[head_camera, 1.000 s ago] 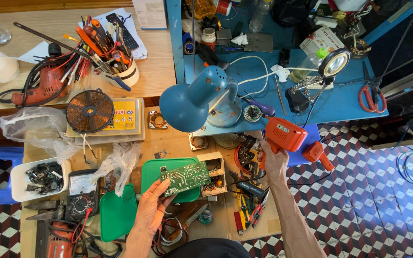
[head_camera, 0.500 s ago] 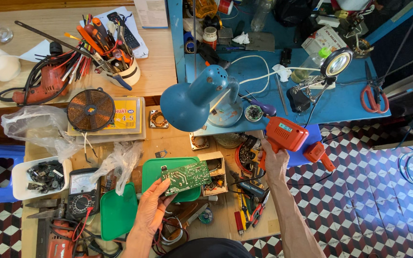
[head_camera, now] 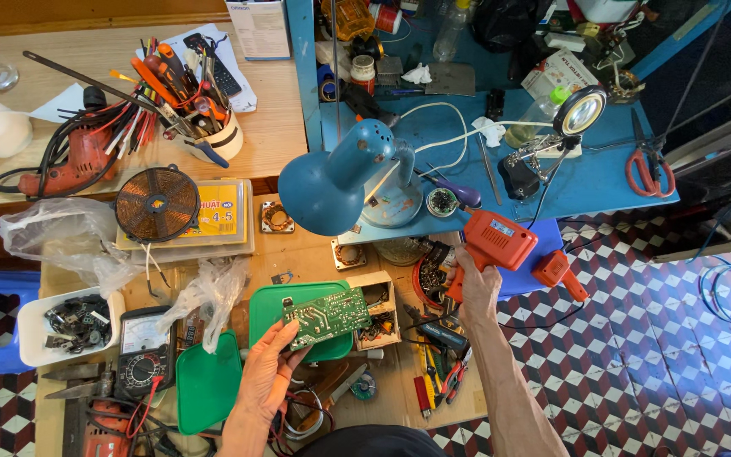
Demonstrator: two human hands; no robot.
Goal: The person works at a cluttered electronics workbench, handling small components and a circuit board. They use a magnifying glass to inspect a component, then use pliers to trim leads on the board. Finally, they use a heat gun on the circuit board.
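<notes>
Green circuit board (head_camera: 327, 316) gripped in left hand (head_camera: 265, 381); right hand (head_camera: 477, 283) clutches orange tool (head_camera: 494, 241).

"Where is the circuit board (head_camera: 326, 315)?"

"In the left hand (head_camera: 265, 382), over the tray (head_camera: 265, 305). The small box (head_camera: 380, 309) sits just right of it."

"And the tool (head_camera: 492, 243)?"

"In the right hand (head_camera: 477, 285), right of the lamp (head_camera: 331, 182). The meter (head_camera: 140, 351) lies on the surface (head_camera: 302, 258), far left, beside the tub of parts (head_camera: 67, 325)."
</notes>
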